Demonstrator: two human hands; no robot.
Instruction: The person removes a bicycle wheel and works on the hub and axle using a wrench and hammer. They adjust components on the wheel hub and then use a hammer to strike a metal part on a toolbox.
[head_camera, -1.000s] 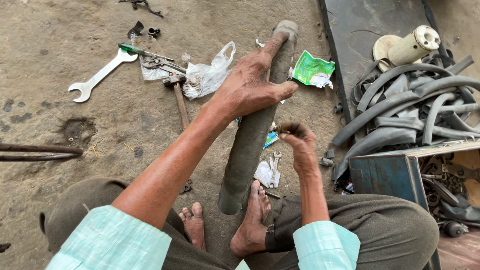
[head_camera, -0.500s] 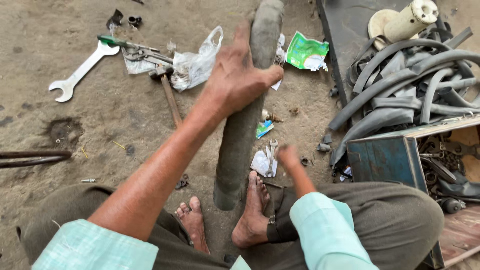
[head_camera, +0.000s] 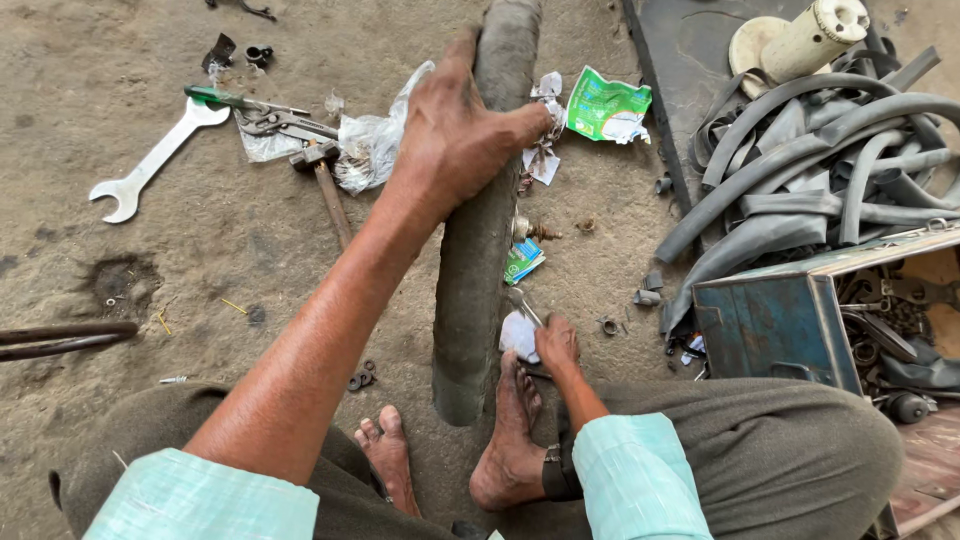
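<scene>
Seated on the bare ground, feet forward. Right foot (head_camera: 505, 435) braces the near end of a grey rubber tube (head_camera: 480, 250), which runs away from the body toward the far edge of view.

Right hand (head_camera: 556, 342) is low beside that foot, fingers pinched together on a small metal tool (head_camera: 524, 306) over a white scrap (head_camera: 518, 335); the tip is too small to read. Left hand (head_camera: 455, 135) is farther out, fingers spread and wrapped over the tube, pressing it down.

Progress, as a judgement: tube is laid out and pinned, a brass valve piece (head_camera: 530, 231) lies loose just beside it, so the work looks opened up but not finished; no patch shows on the rubber.

Packages: a small green-and-blue sachet (head_camera: 522, 260) touching the tube's right side, mid-length. Farther, a torn green-and-white packet (head_camera: 606, 106), crumpled flat. Left of the tube, a clear plastic bag (head_camera: 372, 148) beside pliers (head_camera: 280, 122) and a hammer (head_camera: 325, 185); a spanner (head_camera: 155, 160) beyond. Right: blue metal box (head_camera: 775, 320), heap of grey tubes (head_camera: 820, 160).
</scene>
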